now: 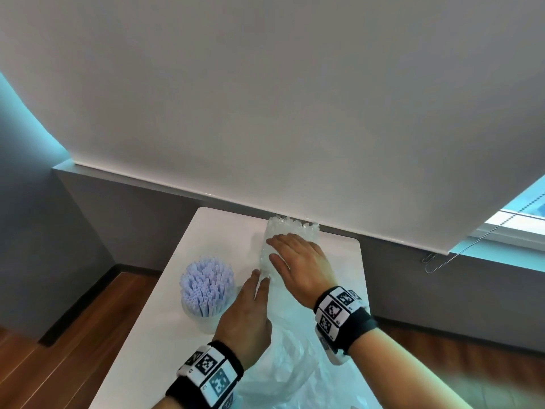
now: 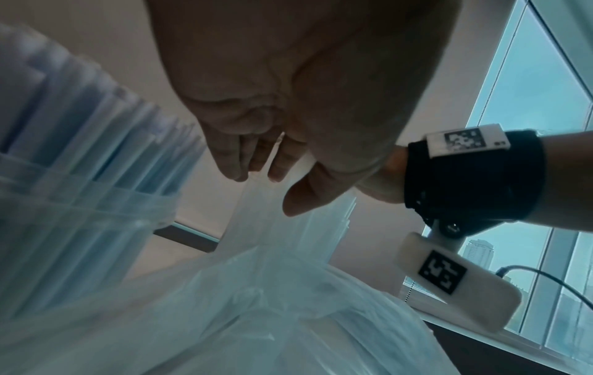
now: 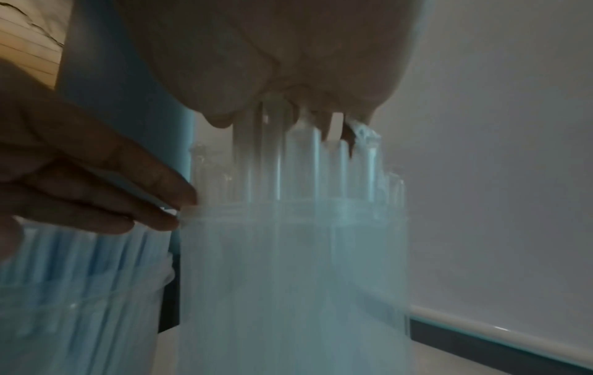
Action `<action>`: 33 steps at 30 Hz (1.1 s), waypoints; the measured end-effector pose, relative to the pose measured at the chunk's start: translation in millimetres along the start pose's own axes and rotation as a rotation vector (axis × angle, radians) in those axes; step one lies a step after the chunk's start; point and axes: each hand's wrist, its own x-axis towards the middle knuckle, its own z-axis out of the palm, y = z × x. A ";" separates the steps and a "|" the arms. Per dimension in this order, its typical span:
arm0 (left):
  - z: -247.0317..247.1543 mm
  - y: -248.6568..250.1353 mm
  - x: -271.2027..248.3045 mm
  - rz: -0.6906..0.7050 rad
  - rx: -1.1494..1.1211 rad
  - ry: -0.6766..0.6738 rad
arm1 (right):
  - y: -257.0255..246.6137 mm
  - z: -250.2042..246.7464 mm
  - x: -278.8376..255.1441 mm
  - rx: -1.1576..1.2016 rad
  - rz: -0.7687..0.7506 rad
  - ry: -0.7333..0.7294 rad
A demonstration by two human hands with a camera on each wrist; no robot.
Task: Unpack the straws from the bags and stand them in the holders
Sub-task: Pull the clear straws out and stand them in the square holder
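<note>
White table (image 1: pixel 339 261) edge nears right hand (image 1: pixel 298 261) atop clear straws (image 1: pixel 292 230).

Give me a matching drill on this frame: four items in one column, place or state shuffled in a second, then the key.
Items
1. lilac straws
2. clear straws
3. left hand
4. empty plastic bag

States
A. pinching the rim of the far holder
B. crumpled on the table's near end
C. standing in the near-left holder
D. under the right hand, far holder

Pairs: 1-C, 2-D, 3-A, 4-B
</note>
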 end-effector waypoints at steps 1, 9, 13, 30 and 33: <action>0.5 -0.4 -0.1 0.003 0.005 0.000 | -1.1 2.4 0.4 -0.006 0.006 -0.008; 1.4 -6.1 -0.4 0.032 0.046 0.009 | 2.7 22.2 -8.3 -0.117 0.066 -0.094; 1.5 -8.0 0.1 0.016 0.052 0.009 | 8.5 24.4 -11.9 -0.024 0.071 -0.070; -8.9 -5.4 26.4 -0.001 -0.272 0.151 | 27.5 -1.9 -27.6 0.332 0.130 0.235; -17.3 -8.3 42.1 -0.037 -0.189 0.056 | 45.4 -8.3 -42.3 0.314 0.144 0.160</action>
